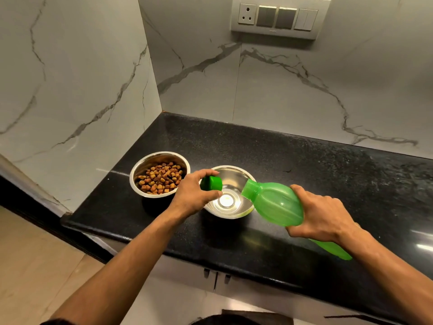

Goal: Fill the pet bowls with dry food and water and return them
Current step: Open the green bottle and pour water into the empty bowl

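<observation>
Two steel pet bowls stand side by side on the black counter (304, 174). The left bowl (140, 170) holds brown dry kibble (160, 178). The right bowl (234, 177) looks shiny inside; whether water is in it I cannot tell. My right hand (321, 213) grips a green plastic bottle (276, 202), tilted with its open neck over the right bowl's rim. My left hand (194, 194) holds the bottle's green cap (211, 183) just above the right bowl's left edge.
Marble-patterned walls close the counter at the back and left, forming a corner. A switch and socket panel (278, 17) is mounted high on the back wall. Cabinet doors with handles (215, 275) sit below the counter's front edge. Beige floor shows at lower left.
</observation>
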